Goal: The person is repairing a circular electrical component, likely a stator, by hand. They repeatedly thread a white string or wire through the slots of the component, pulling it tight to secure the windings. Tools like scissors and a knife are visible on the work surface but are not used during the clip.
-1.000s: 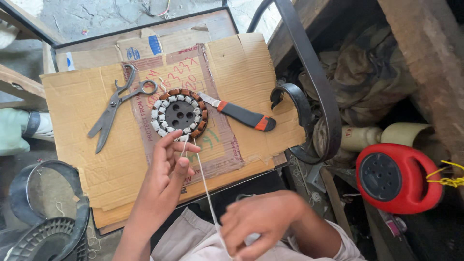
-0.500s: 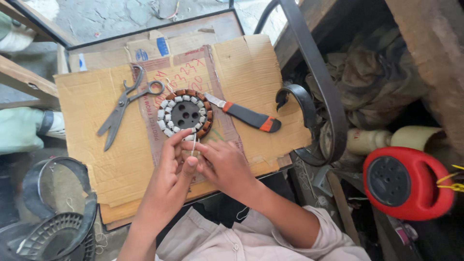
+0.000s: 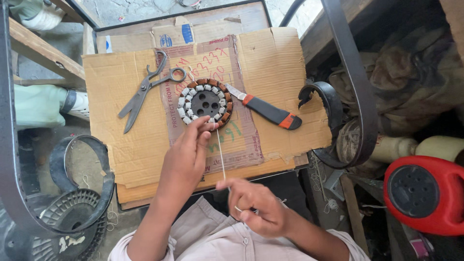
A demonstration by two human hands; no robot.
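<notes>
A round motor stator [image 3: 205,103] with copper windings and white insulation lies on a sheet of cardboard [image 3: 121,125]. My left hand [image 3: 186,155] rests on the cardboard with its fingertips touching the stator's near edge. A thin white string [image 3: 221,152] runs taut from there back to my right hand [image 3: 253,205], which pinches it close to my body. Grey scissors [image 3: 145,92] lie left of the stator. A knife with a black and orange handle [image 3: 265,108] lies to its right.
The cardboard covers a small table. A red plastic container [image 3: 423,193] sits at the right, beside pale jugs [image 3: 401,147]. Curved black metal bands [image 3: 355,87] rise on the right. A black fan guard [image 3: 72,212] lies lower left.
My right hand went up to the stator beside the left hand, then pulled back toward my body, drawing the string taut. The left hand stayed at the stator's edge.
</notes>
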